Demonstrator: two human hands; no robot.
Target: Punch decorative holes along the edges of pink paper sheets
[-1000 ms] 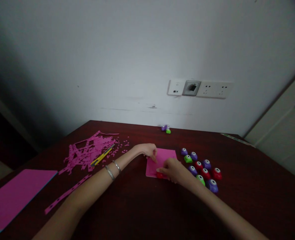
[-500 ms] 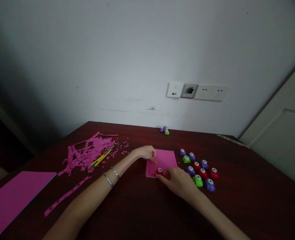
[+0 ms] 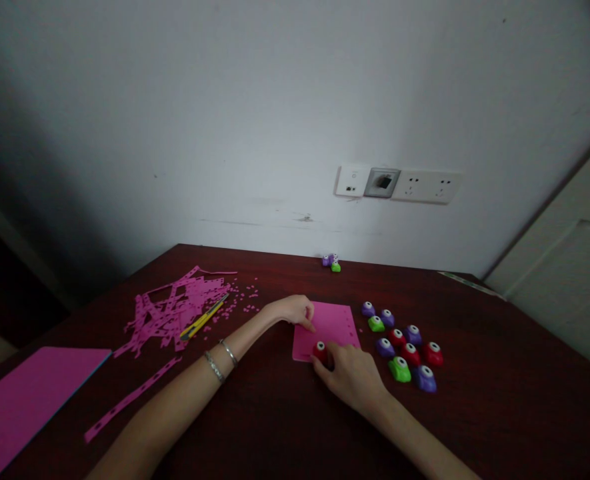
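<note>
A small pink sheet of paper (image 3: 331, 321) lies on the dark table, with a row of small punched holes down its right side. My left hand (image 3: 299, 311) is closed at the sheet's left edge, thumb resting on top. At the near edge of the sheet, my right hand (image 3: 351, 375) grips a small red craft punch (image 3: 319, 351) between thumb and fingers. The punch's white-ringed top shows; its slot and the paper edge there are hidden. To the right of this hand stand several purple, red and green craft punches (image 3: 399, 368).
On the left are a heap of punched pink strips (image 3: 175, 310), tiny pink cut-outs (image 3: 242, 293) and a yellow utility knife (image 3: 205, 319). Nearer lie one long strip (image 3: 131, 399) and a large pink sheet stack (image 3: 35, 400). More small punches (image 3: 331, 261) stand by the wall.
The view has shifted slightly. My right hand has moved a little nearer with the red punch, and more of the sheet's punched right side shows. My left hand keeps its place on the paper.
</note>
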